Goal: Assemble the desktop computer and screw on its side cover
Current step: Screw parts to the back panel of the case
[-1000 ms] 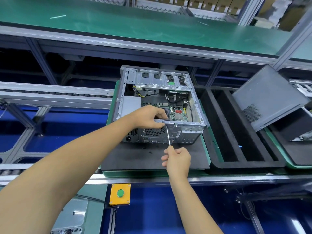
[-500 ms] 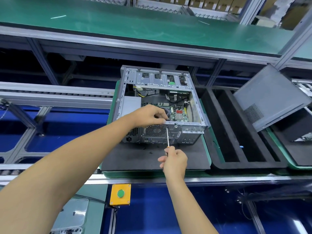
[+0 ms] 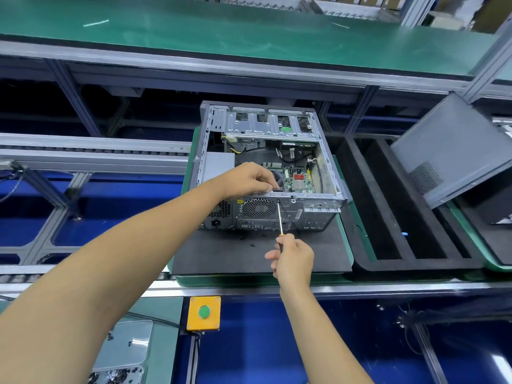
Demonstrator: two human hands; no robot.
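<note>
My right hand [image 3: 293, 259] is curled round the handle of a slim screwdriver [image 3: 279, 217], its shaft running up toward twelve o'clock with the tip set at a screw point on the upper rear edge of the open computer case [image 3: 266, 167]. The case lies on a dark foam mat [image 3: 249, 256] at the middle of the line, open side up, motherboard [image 3: 297, 181] showing. My left hand [image 3: 249, 180] rests on that same rear rim, fingers bent over the edge and pressing a part I cannot make out.

I judge I am driving an inner fastening screw; the side cover [image 3: 454, 151] leans in the foam tray [image 3: 388, 231] at three o'clock, not yet fitted. Next calls for steady turning with the tip held square, then fetching that panel.
</note>
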